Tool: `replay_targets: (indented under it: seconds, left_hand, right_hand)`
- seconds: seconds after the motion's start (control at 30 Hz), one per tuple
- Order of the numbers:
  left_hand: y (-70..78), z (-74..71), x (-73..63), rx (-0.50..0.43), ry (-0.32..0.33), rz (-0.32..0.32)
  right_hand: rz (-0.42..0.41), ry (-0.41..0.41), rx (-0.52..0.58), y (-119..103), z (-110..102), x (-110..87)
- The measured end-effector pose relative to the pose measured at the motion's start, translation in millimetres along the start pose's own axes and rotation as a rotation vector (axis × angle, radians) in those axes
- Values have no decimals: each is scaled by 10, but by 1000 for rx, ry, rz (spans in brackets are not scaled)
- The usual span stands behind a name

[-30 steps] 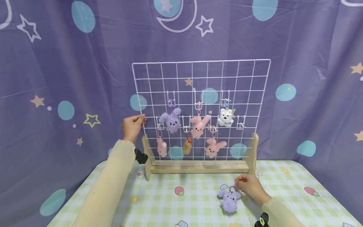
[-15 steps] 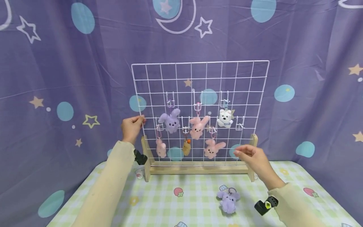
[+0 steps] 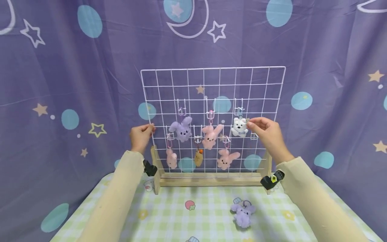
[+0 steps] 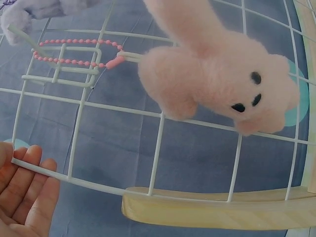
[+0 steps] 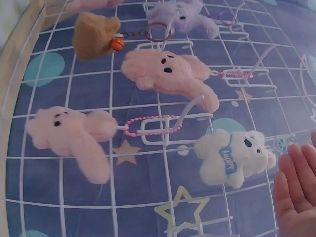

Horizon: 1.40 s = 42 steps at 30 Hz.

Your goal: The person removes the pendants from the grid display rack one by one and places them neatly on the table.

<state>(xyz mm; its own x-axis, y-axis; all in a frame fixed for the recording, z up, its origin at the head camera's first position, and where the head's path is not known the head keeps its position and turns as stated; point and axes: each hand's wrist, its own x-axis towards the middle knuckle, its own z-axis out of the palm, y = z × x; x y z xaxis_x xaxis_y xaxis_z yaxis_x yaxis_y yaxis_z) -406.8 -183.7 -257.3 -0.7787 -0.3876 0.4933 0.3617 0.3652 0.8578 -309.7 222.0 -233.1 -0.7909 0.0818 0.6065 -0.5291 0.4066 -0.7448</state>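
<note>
My left hand (image 3: 140,137) pinches the left edge of a white wire grid rack (image 3: 213,68); the left wrist view shows thumb and fingers at its corner wire. Beside a white bear keychain (image 3: 240,127), my right hand (image 3: 268,135) is raised with its fingertips at the bear's side. In the right wrist view its fingers look fairly straight, close to the bear's head (image 5: 253,146) and blue chain (image 5: 282,143); whether they touch is unclear. A purple plush keychain (image 3: 243,215) with a ring lies on the table below.
Other keychains hang on the rack: a purple bunny (image 3: 182,130), several pink bunnies (image 3: 210,137) and a brown plush (image 3: 198,158) with an orange ball. A hook (image 3: 254,136) sits right of the bear. A wooden base (image 3: 211,182) supports the grid on a checked tablecloth (image 3: 169,215).
My right hand has risen from beside the purple plush keychain on the table to the white bear keychain. My left hand stays on the rack's edge.
</note>
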Motion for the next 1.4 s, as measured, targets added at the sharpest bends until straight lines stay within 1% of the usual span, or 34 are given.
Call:
replay_targets:
  seconds: [0.07, 0.17, 0.23, 0.33, 0.5, 0.63, 0.97, 1.23, 1.4]
  left_hand:
    - [-13, -3, -5, 1, 1, 1]
    - [-28, -5, -9, 2, -3, -1]
    - [-34, -7, -7, 1, -2, -2]
    - [-31, -12, -9, 5, -3, 0]
    - [-16, -15, -5, 9, -5, -2]
    - [0, -8, -7, 15, -8, 1]
    - [4, 3, 2, -21, -4, 12]
    - [1, -6, 2, -12, -4, 14]
    - [8, -8, 0, -10, -3, 12]
  right_hand:
    - [-18, 38, -24, -15, 43, 92]
    - [-47, 71, -37, -36, 102, 208]
    - [-60, 82, -41, -46, 137, 271]
    - [-58, 88, -49, -50, 189, 330]
    - [-20, 103, -63, -41, 255, 352]
    - [-6, 112, -60, -35, 265, 377]
    - [59, 80, -32, -28, 295, 421]
    - [56, 80, 9, -53, 303, 423]
    - [64, 79, 11, -61, 310, 408]
